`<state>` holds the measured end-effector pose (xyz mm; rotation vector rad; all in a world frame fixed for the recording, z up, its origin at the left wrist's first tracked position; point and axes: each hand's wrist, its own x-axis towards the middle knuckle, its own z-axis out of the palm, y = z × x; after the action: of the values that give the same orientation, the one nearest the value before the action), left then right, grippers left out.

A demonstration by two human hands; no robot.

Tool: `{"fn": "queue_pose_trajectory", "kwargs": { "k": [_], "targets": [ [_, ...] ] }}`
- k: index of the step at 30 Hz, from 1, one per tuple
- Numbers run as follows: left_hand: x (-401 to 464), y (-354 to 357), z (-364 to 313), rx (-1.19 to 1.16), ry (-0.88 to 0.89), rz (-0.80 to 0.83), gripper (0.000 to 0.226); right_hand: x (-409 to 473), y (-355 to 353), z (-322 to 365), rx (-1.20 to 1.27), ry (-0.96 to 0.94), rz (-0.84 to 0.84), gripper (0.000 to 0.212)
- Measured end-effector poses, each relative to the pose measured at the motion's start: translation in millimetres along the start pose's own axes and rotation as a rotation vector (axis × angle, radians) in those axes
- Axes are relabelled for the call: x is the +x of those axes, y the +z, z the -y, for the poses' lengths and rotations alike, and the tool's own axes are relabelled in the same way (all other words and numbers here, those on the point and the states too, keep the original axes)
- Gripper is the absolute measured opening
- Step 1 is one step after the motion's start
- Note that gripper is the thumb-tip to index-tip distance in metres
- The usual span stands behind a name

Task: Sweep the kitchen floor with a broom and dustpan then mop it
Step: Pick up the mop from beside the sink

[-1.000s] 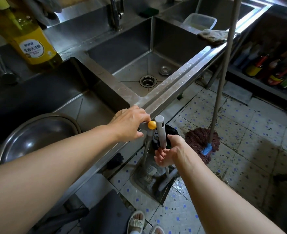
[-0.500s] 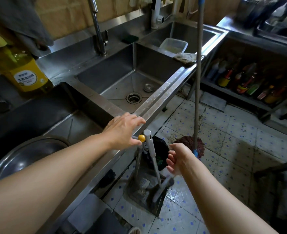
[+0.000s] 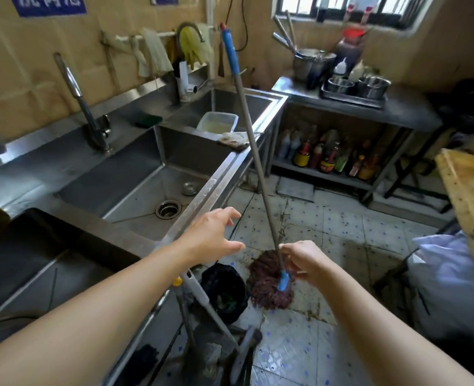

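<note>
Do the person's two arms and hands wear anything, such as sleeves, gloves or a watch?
No. Both forearms are bare as far as the view shows. The left hand and the right hand have no gloves, and no watch, ring or bracelet shows on either.

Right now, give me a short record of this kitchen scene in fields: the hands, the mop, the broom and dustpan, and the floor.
left hand: open, fingers spread, above the sink's front edge, holding nothing
right hand: fingers at the lower mop handle; grip not clear
mop: pole leaning against the sink counter, blue grip on top, reddish head on the floor
broom and dustpan: standing against the sink front, handles up, not held
bin: dark, beside the mop head
floor: tiled, dirt marks visible
</note>
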<state>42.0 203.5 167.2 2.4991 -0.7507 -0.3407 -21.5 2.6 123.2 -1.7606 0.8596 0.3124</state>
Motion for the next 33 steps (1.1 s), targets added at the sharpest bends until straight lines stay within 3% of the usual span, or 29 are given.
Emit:
{"fn": "queue_pose_trajectory", "kwargs": {
  "k": [4, 9, 18, 23, 33],
  "targets": [
    [46, 18, -27, -0.062, -0.054, 0.036, 0.059, 31, -40, 11, 0.043, -0.045, 0.071, 0.008],
    [118, 42, -61, -0.154, -0.179, 0.047, 0.055, 86, -105, 30, -0.015, -0.118, 0.14, 0.015],
    [232, 70, -108, -0.192, -0.379, -0.015, 0.05, 197, -217, 75, -0.327, -0.252, 0.146, 0.032],
    [266, 75, -107, -0.209, -0.453, -0.034, 0.049, 244, -227, 100, -0.373, -0.285, 0.202, 0.042],
    [337, 49, -55, -0.316, -0.579, -0.15, 0.052, 314, -183, 189, -0.478, -0.368, 0.384, 0.039]
  ]
}}
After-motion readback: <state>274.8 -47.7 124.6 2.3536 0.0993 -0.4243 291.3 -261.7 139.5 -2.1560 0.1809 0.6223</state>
